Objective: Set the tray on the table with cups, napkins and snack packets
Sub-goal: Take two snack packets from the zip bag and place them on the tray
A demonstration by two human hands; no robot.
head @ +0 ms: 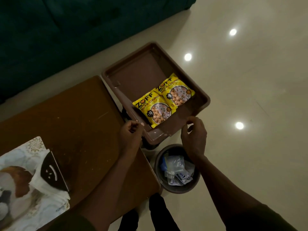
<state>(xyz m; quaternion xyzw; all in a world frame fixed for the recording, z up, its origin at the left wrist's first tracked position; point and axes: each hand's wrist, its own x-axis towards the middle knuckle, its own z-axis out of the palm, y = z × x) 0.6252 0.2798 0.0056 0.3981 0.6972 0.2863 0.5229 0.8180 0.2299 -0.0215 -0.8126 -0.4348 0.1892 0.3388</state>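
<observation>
A brown plastic tray (139,75) sits just past the wooden table's (75,124) far right corner, on something dark that is mostly hidden. Two yellow snack packets (164,100) lie side by side in its near right part. My left hand (130,133) hovers at the tray's near left rim, fingers curled in with nothing in them. Close to the near right rim is my right hand (194,135), its thumb and fingers apart and empty. A black napkin holder (51,172) with white napkins stands on the table at the left. No cups are visible.
A printed placemat (21,189) lies under the napkin holder at the table's near left. A round dark bin (177,169) with wrappers stands on the glossy tiled floor below my right hand. A dark teal sofa (66,30) fills the upper left.
</observation>
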